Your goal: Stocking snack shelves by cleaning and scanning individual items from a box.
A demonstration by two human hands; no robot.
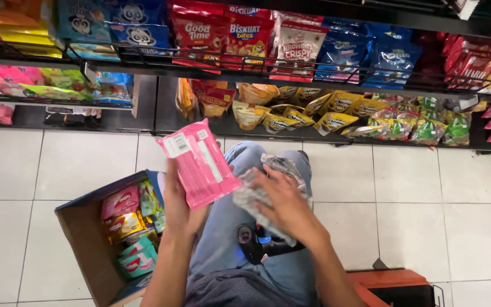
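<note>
Holding one item, head view: pink snack packet, flat, rectangular, glossy film wrap with a white label panel at its upper corner, raised above the lap and tilted with its back face to the camera. Left hand is closed around the packet's lower edge, thumb behind and fingers under. Judged light, thin and slightly flexible, the film likely slippery; contents probably brittle, so best gripped across the short edge or flat by both long sides, without squeezing. Right hand lies fingers-curled on a checked grey-and-white cloth, soft, crumpled, limp, resting on the knee; it presses or grips the cloth, and how tightly cannot be told. Beneath, a dark handheld scanner-like device sits on the denim-clad lap. Cardboard box, stiff, open-topped, stands on the white tiled floor at left, holding mixed soft packets. Wire shelves ahead carry rows of bagged snacks, crinkly foil and film.
</note>
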